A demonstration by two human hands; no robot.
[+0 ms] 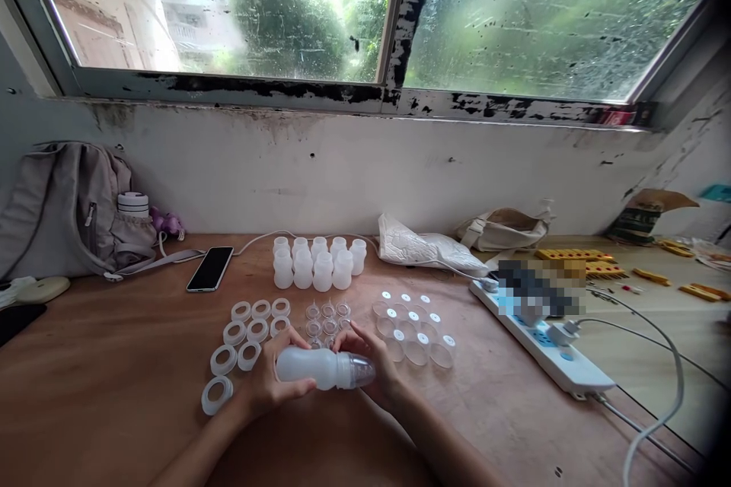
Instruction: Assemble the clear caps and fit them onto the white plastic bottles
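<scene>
A frosted white baby bottle (311,367) lies sideways between my hands, its clear domed cap (359,371) pointing right. My left hand (267,380) is closed around the bottle's base end, thumb below and fingers above. Curled at the cap end, my right hand (381,374) grips the bottle by its collar and cap; some of its fingers are hidden. To the left lie several white screw rings (222,359). Small clear nipples (314,329) stand in rows just beyond the bottle. Clear caps with white tops (416,350) stand to the right. Several open frosted bottles (323,272) are grouped behind.
A phone (210,269) and a grey backpack (68,205) are at the left. A white power strip (537,342) with plugged-in cables stands on the right. Against the wall rest a white plastic package (422,243) and a beige bag (505,228). Yellow pieces (576,256) lie far right.
</scene>
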